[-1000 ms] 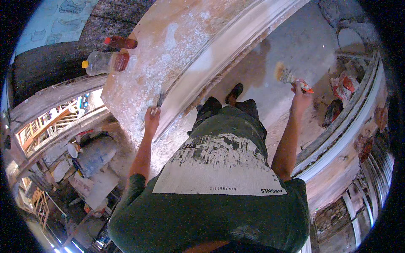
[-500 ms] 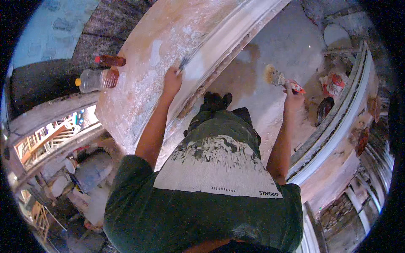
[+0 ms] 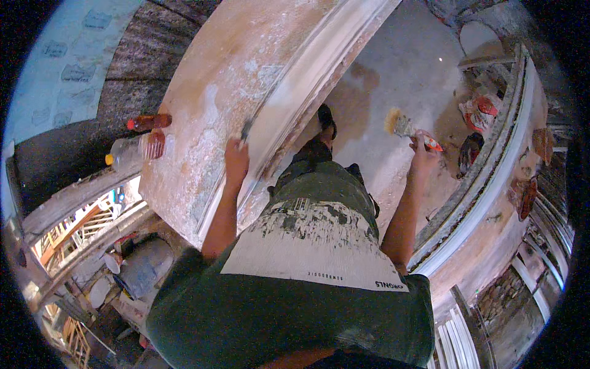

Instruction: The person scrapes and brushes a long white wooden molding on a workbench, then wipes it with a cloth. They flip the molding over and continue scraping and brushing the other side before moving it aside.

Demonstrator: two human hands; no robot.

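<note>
Since the frame one second ago, the left hand (image 3: 236, 161) has shifted farther along the pale moulding (image 3: 307, 71), away from the near end of the plaster-flecked surface (image 3: 203, 138). The camera view has also turned slightly. The right hand (image 3: 422, 155) holds much the same position over the floor (image 3: 418, 55).

Left hand: fingers closed, pinching a small tool (image 3: 246, 130) with a dark end. The tool lies at the line where surface and moulding meet; contact cannot be confirmed, and its exact kind cannot be determined.

Right hand: fingers wrapped about the red-and-white handle of a broad brush (image 3: 402, 126). Its pale bristles point up and left, well apart from the moulding.

At the left edge of the surface, a small red bottle (image 3: 149, 122) stands just beside a larger clear bottle (image 3: 130, 152) with a yellow cap and red liquid at its base. At right, a red-and-white bag (image 3: 479, 113) lies near a second, curved moulding (image 3: 491, 190).
</note>
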